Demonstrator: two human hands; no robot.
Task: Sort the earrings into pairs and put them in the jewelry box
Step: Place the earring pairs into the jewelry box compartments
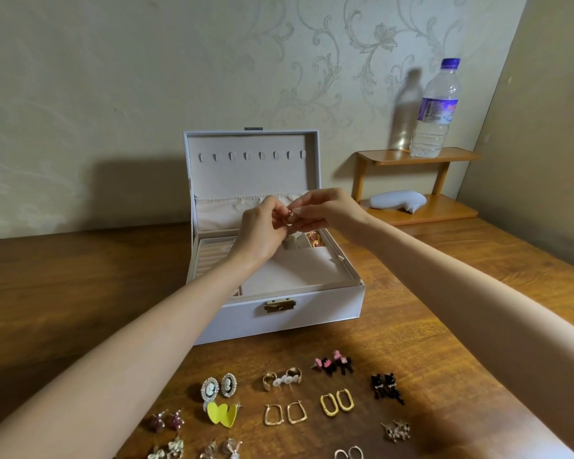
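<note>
Together the left hand (262,226) and right hand (325,210) pinch a small gold earring (290,217) above the open white jewelry box (279,323); its axis is too small to tell. A rear compartment holds red-and-gold earrings (314,239). Other earrings (228,385) lie paired on the worktop (428,309) before the box.

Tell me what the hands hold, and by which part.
The left hand and the right hand together pinch a small earring; which part cannot be told.
</note>
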